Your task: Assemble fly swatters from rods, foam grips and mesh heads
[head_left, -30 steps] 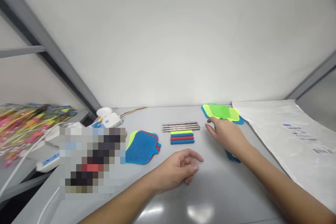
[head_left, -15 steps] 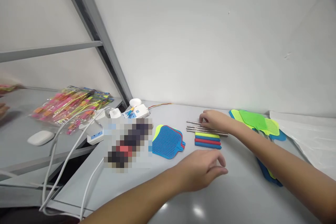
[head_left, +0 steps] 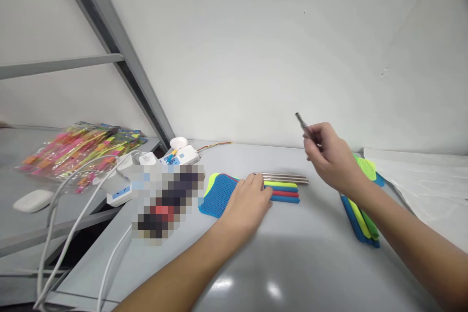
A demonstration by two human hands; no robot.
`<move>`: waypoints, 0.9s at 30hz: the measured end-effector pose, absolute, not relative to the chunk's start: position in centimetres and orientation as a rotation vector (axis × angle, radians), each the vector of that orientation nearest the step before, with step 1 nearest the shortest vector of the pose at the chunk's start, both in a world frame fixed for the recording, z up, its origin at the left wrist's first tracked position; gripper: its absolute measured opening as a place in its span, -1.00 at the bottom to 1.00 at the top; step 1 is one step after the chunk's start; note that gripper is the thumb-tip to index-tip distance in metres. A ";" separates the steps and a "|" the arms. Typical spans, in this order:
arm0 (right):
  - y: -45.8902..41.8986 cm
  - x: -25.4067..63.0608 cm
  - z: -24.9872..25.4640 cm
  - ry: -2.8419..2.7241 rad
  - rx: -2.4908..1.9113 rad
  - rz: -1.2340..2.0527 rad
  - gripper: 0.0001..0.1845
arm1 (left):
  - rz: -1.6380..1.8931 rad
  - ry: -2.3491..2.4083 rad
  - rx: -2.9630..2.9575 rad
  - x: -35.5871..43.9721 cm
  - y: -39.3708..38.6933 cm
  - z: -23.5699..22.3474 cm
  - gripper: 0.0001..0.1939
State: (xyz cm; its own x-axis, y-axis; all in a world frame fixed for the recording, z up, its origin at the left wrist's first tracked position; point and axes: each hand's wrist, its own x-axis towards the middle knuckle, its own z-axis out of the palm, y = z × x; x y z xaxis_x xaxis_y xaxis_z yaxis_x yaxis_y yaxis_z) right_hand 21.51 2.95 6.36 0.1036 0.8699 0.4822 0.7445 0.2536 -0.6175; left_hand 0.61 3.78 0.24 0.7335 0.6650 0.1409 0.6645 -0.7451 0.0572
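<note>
The right hand (head_left: 327,156) grips a slim, silvery rod (head_left: 303,125) — tilted, dark-tipped; the left hand (head_left: 248,202) — grip unclear.

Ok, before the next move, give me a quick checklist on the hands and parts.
1. Right hand gripping a metal rod, off the table: ok.
2. Left hand gripping something: cannot tell; its underside is hidden.
3. Other metal rods lying together behind the coloured tubes: ok.
4. Blue mesh paddle fully visible: not ok; the left hand covers its right end.
5. Paddle pile fully visible: not ok; the right hand and forearm cross in front.
</note>
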 end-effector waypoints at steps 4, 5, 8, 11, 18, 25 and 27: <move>-0.6 21.2 6.3 -1.273 -1.209 0.495 -0.85 | 0.231 1.071 2.933 0.6 3.6 -0.2 -0.93; -1.3 21.2 6.2 -1.177 -1.145 0.572 -0.83 | 0.241 1.039 2.937 0.6 3.5 -0.3 -0.94; -2.5 21.5 6.1 -0.923 -0.969 0.756 -0.76 | 0.246 0.941 2.960 0.7 3.2 -0.3 -0.94; -2.8 22.1 5.8 -0.750 -0.844 0.863 -0.64 | 0.237 0.852 2.963 0.8 2.9 0.1 -0.91; -2.8 22.2 4.5 -0.576 -0.783 1.044 -0.36 | 0.626 0.560 2.614 0.7 2.5 0.8 -0.90; -3.1 21.3 4.2 -0.595 -0.743 1.156 -0.30 | 0.707 0.477 2.522 1.1 1.8 -0.1 -0.90; -3.1 21.0 4.2 -0.599 -0.735 1.170 -0.30 | 0.659 0.514 2.451 1.6 1.7 -0.3 -0.87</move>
State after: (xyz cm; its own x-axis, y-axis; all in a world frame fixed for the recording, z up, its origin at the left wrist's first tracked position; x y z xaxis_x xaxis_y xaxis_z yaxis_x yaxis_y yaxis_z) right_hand 21.03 -3.09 4.16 0.2875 0.9568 0.0425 -0.5935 0.2128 -0.7761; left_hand 1.59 1.65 -0.28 0.8072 0.4812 0.3418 0.2146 -0.7787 0.5896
